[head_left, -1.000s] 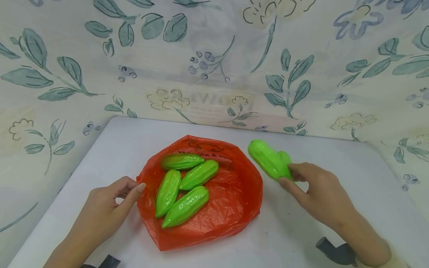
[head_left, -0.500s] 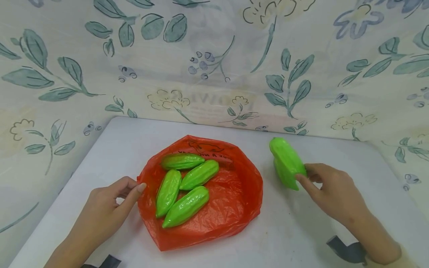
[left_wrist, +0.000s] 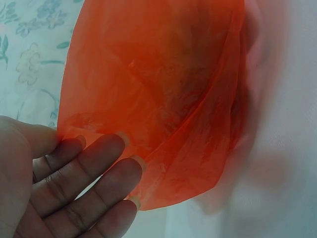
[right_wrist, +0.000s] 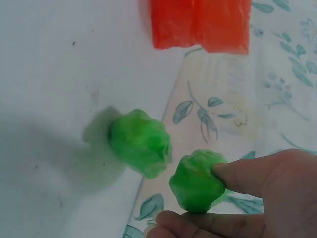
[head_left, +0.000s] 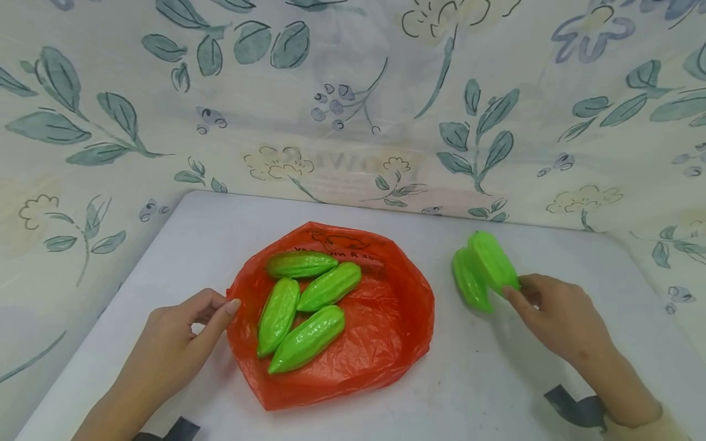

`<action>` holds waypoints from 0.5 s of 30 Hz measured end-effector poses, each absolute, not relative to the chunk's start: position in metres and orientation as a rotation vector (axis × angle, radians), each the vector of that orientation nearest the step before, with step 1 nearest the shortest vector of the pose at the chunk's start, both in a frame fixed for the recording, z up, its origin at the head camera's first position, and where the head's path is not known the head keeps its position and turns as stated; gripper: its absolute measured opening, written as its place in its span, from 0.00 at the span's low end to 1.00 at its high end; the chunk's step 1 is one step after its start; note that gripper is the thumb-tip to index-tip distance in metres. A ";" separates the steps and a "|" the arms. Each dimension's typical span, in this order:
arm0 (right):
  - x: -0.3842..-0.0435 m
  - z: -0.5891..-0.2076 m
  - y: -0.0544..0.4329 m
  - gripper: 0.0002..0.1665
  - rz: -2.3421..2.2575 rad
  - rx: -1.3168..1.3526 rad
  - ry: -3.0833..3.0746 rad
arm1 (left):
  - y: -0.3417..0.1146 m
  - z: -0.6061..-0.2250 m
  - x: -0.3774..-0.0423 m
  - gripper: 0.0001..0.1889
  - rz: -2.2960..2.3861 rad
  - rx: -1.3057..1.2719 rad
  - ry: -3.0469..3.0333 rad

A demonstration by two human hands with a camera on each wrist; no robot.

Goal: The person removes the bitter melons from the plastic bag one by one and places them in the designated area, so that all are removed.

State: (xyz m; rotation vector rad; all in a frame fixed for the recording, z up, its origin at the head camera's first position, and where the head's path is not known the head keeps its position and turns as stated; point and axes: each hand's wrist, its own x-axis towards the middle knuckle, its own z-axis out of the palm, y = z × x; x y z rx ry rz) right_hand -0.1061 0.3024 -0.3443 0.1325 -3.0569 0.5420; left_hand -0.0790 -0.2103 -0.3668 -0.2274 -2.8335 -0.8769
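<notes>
My left hand (head_left: 176,337) pinches the left rim of a red plastic bag (head_left: 380,331) between thumb and index finger. In the left wrist view the other fingers (left_wrist: 99,193) lie along the outside of the thin plastic. Inside the wide-mouthed bag, several glossy green ridged gourds (head_left: 306,340) lie toward its left side. My right hand (head_left: 568,318) pinches the near end of another green gourd (head_left: 491,257), held tilted above the table. Just left of that one a further gourd (head_left: 467,282) lies on the white tabletop, partly overlapped in the head view.
The white table (head_left: 452,392) carries the bag left of centre and the loose gourd to its right. Behind the table hangs a floral-patterned cloth (head_left: 353,110). Dark bands (head_left: 576,407) show at both wrists.
My right hand has moved to the right with its gourd, away from the bag, uncovering more of the gourd on the table. The left hand and the bag have stayed in place.
</notes>
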 end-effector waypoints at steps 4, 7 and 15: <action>-0.108 -0.349 0.308 0.32 0.529 0.085 -3.099 | -0.210 -0.367 -0.079 0.06 -0.877 -0.221 -2.841; -0.109 -0.352 0.313 0.32 0.507 0.059 -3.136 | -0.210 -0.367 -0.078 0.07 -0.883 -0.214 -2.859; -0.110 -0.358 0.318 0.30 0.473 0.021 -3.196 | -0.210 -0.365 -0.079 0.06 -0.861 -0.225 -2.852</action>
